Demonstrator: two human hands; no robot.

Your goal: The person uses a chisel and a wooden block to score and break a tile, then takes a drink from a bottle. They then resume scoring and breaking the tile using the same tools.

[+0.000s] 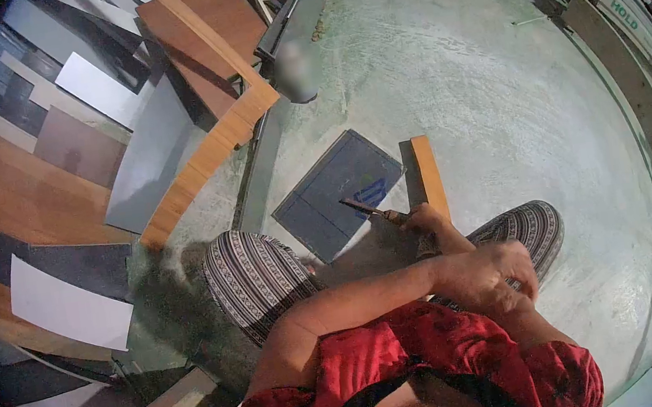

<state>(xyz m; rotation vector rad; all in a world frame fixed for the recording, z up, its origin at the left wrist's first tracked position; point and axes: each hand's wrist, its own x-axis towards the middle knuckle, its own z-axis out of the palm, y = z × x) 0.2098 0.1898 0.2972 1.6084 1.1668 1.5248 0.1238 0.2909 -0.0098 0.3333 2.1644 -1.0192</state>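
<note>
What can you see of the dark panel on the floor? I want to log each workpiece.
The panel is a flat, dark blue-grey rectangular board, apparently laminate, lying face up on the concrete floor and turned diamond-wise to the view. A thin line crosses its face, and a blue mark sits near its right corner. A tool tip held in the right hand rests on it there. A wooden strip stands by its right edge; whether they touch is unclear.

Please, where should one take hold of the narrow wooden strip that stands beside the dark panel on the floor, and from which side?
Probably at the upper end of the wooden strip, coming from its right side. That end is bare, and the floor there lies open. The dark panel sits close on its left, and the right hand with its tool covers the lower end.
</note>
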